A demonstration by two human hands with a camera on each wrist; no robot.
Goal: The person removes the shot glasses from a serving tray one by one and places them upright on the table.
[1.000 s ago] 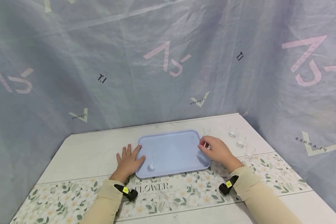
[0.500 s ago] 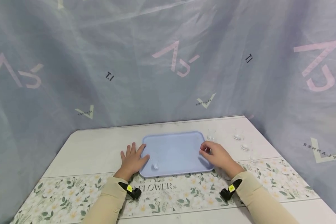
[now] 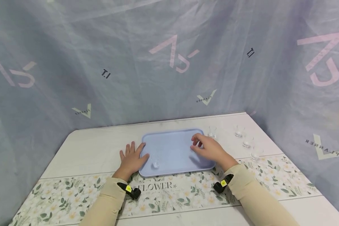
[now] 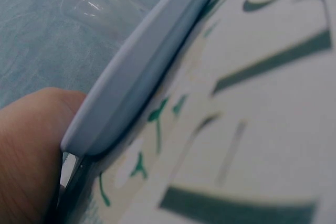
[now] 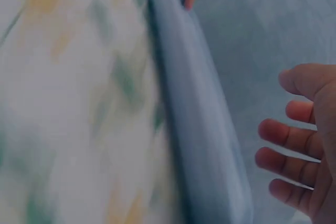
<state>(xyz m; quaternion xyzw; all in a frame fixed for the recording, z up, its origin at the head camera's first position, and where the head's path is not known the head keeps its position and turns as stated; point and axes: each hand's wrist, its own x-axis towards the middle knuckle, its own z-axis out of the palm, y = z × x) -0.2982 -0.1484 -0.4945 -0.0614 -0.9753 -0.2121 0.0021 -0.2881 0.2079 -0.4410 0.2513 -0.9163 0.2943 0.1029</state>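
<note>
A pale blue tray is set on a white table, its near edge lying over a floral runner printed with the word FLOWER. One small clear glass stands upright inside the tray, in the near left corner. The left hand is laid flat on the table against the tray's left edge, fingers straight and spread, the thumb touching the rim; the left wrist view confirms the thumb pressed to the rim with the glass just beyond it. The right hand is held over the right part of the tray with fingers loosely extended; in the right wrist view the fingers are seen spread and relaxed above the tray surface, and nothing is gripped. Whether the hand is touching the tray floor cannot be told. Four further clear glasses remain on the table to the right of the tray: one just beside the far right corner, and three in a row farther right, well apart from the tray. Judged from this layout, loading of the tray is at an early stage: one glass is placed, and four are left outside.
</note>
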